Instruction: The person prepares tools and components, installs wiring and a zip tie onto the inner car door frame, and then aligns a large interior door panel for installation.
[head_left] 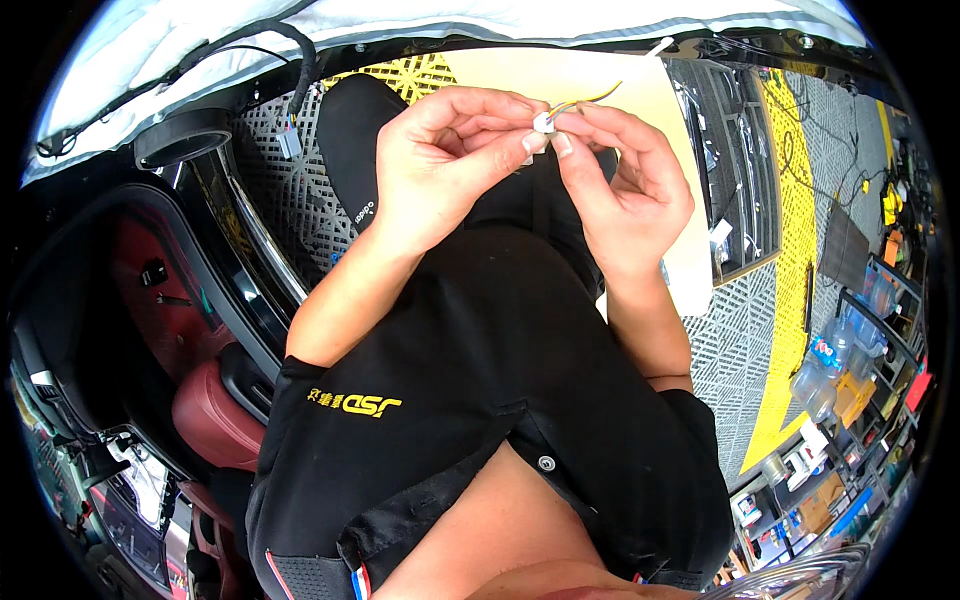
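My left hand (440, 165) and my right hand (628, 185) meet above my lap, both closed around a small white plug (544, 122). The thumb and fingers of each hand pinch at the plug. Thin yellow and dark wires (598, 98) rise from it toward the upper right. Behind my hands is a pale yellow board (680, 275). A loose grey connector (289, 142) hangs on a black cable at the upper left, apart from my hands.
An open car doorway with a red seat (215, 410) is at my left. A white padded cover (430, 22) runs along the top. A panel with dark parts (735, 200) lies at right on grey and yellow floor grating (725, 380). Shelving with bottles and boxes (850, 380) stands far right.
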